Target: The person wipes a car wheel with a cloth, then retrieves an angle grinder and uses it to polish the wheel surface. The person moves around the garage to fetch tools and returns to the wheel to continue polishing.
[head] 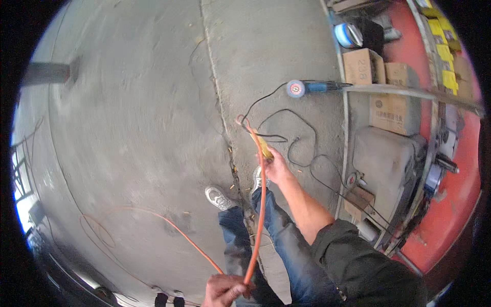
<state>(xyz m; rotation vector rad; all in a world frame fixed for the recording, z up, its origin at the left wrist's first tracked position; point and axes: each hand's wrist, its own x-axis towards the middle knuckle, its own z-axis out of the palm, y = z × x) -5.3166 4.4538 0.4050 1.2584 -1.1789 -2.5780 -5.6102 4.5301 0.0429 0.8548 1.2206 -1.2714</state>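
My right hand (274, 165) is closed around a yellow power strip or socket block (262, 145), held out over the floor. A black cable (268, 94) passes close to its far end. An orange cable (262, 203) runs from that end down to my left hand (226, 289), which grips it at the bottom edge. More of this orange cable (176, 228) trails away on the floor to the left. Ahead of my right hand, a blue angle grinder (316, 86) with a round disc lies by the metal shelf.
On the right stands a metal rack (346, 130) with cardboard boxes (391, 113), a tin (347, 35) and a grey case (387, 153). Black cable (315, 134) loops over the concrete. A post (48, 73) stands far left. Another person's dark-clad legs (161, 300) show at the bottom.
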